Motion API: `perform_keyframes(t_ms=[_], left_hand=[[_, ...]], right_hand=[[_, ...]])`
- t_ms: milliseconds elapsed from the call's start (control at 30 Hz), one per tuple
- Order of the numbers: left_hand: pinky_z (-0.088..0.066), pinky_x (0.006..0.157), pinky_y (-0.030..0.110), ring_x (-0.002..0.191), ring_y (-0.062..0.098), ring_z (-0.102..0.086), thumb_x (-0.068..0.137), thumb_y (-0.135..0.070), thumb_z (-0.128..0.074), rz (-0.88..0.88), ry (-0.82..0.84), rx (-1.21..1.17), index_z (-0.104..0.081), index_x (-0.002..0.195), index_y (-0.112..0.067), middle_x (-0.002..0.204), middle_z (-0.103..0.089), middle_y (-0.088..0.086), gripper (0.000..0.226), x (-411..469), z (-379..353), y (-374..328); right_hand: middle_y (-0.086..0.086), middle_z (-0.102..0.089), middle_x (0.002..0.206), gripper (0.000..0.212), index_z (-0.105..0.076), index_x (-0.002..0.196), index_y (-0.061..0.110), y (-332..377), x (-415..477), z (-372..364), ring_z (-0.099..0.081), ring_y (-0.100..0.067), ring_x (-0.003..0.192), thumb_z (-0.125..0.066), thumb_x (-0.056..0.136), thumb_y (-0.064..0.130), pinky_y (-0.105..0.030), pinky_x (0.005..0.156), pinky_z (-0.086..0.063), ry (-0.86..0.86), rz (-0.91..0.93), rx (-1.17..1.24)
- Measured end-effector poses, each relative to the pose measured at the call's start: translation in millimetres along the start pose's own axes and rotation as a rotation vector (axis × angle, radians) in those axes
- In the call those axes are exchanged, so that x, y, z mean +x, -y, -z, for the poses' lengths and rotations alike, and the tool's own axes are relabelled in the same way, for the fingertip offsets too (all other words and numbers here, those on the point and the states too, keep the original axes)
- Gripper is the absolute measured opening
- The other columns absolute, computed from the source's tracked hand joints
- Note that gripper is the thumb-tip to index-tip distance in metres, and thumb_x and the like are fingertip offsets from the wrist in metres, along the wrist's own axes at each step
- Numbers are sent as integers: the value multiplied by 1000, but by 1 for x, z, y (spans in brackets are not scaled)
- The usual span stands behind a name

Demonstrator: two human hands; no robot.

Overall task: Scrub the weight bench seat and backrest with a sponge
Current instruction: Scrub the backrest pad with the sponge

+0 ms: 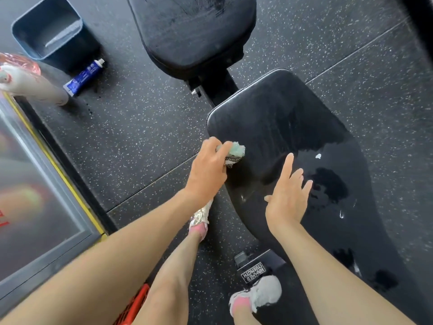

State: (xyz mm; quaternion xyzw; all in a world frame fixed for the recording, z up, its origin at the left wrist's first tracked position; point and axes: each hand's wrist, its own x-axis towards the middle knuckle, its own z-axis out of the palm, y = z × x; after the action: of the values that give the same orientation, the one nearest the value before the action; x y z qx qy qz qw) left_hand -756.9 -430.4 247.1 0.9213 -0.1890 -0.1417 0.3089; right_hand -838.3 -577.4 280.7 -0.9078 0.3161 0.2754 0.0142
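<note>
- The only writing that reads is "HAMMER STRENGTH", white on a black plate (253, 273) on the bench frame, upside down from this view, just beyond the right shoe (257, 293).
- A blue tube (83, 77) with a white cap lies on the speckled floor (131, 141); its print is too blurred to read.
- Red marks on the yellow-edged panel (35, 195) at the left are also unreadable.
- A dark bin (90, 48) stands open beside the tube, with a pale streak at its bottom; what that is cannot be told.
- A blurred white bottle (35, 90) with a pink top sits just left of the tube.
- The corner of an orange crate (133, 306) shows at the bottom edge.
- The left hand (208, 170) grips a foamy green sponge (233, 152), fingers curled round it, at the near pad's (293, 113) left edge.
- The right hand (288, 198) is spread flat with straight fingers over the same pad; whether it touches cannot be told.
- The near pad carries wet patches (330, 184) and white foam specks (318, 156).
- The far pad (192, 31) sits beyond the frame joint, streaked; which pad is the seat cannot be told.
</note>
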Motion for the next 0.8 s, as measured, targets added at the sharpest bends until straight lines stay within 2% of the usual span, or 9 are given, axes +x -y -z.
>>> perform_keyframes(t_ms=[100, 233, 267, 367, 467, 533, 600, 667, 800], left_hand=[[-45, 49, 35, 82, 25, -41, 54, 18, -58, 20, -1, -23, -61, 103, -6, 90, -48, 11, 55, -21, -20, -27], [-41, 50, 29, 77, 20, -40, 53, 11, -67, -478, 277, 136, -62, 99, -10, 86, -49, 7, 50, -19, -13, -20], [-42, 50, 31, 78, 21, -41, 56, 13, -67, -435, 262, 149, -62, 100, -8, 87, -50, 8, 49, -10, -6, -11], [-46, 50, 36, 85, 27, -44, 59, 18, -58, -33, 22, 55, -60, 107, -4, 93, -49, 13, 53, 5, 1, 0], [-44, 51, 34, 80, 30, -46, 52, 20, -56, 69, -44, 67, -59, 104, -5, 91, -50, 14, 57, -17, -16, -24], [-36, 47, 29, 77, 28, -44, 49, 19, -61, -65, 66, 109, -60, 98, -6, 88, -51, 13, 55, -30, -23, -33], [-30, 48, 26, 73, 25, -44, 49, 17, -63, -349, 203, 215, -61, 93, -6, 85, -51, 11, 50, -30, -14, -30], [-35, 48, 30, 73, 25, -46, 52, 18, -61, -448, 282, 274, -61, 91, -5, 85, -50, 11, 45, -16, 0, -18], [-41, 50, 34, 85, 30, -46, 56, 20, -55, 60, 2, 180, -61, 101, -4, 93, -50, 13, 51, -12, -7, -26]], right_hand=[[-25, -26, 150, 113, 14, 149, 17, -1, 0, -1, -38, -32, 133, -74, 79, 10, -42, 119, -8, -16, 1, 3], [-23, -30, 148, 116, 16, 148, 16, -3, 1, -4, -38, -29, 133, -77, 77, 13, -42, 118, -7, -37, 15, -35], [-23, -29, 149, 116, 15, 149, 16, -3, 1, -5, -37, -30, 133, -77, 77, 13, -42, 118, -7, -32, 16, -28], [-23, -26, 151, 115, 12, 149, 19, -3, 2, -7, -40, -30, 132, -77, 77, 11, -42, 118, -6, -35, 10, 9], [-23, -29, 149, 117, 14, 149, 21, -5, 1, -9, -42, -29, 129, -77, 76, 7, -43, 118, -4, -73, 22, 0], [-23, -30, 148, 116, 15, 149, 20, -8, 0, -11, -39, -28, 130, -76, 77, 9, -44, 118, -3, -85, 39, 0], [-22, -30, 148, 115, 13, 149, 18, -10, -1, -11, -39, -28, 131, -76, 78, 14, -44, 118, -2, -90, 64, 40], [-19, -28, 151, 110, 8, 151, 17, -16, -3, -13, -34, -27, 137, -76, 79, 16, -43, 118, 0, -89, 87, 116], [-17, -25, 154, 95, -6, 152, 8, -34, -9, -24, -29, -27, 141, -69, 85, 32, -45, 117, -3, -128, 203, 86]])
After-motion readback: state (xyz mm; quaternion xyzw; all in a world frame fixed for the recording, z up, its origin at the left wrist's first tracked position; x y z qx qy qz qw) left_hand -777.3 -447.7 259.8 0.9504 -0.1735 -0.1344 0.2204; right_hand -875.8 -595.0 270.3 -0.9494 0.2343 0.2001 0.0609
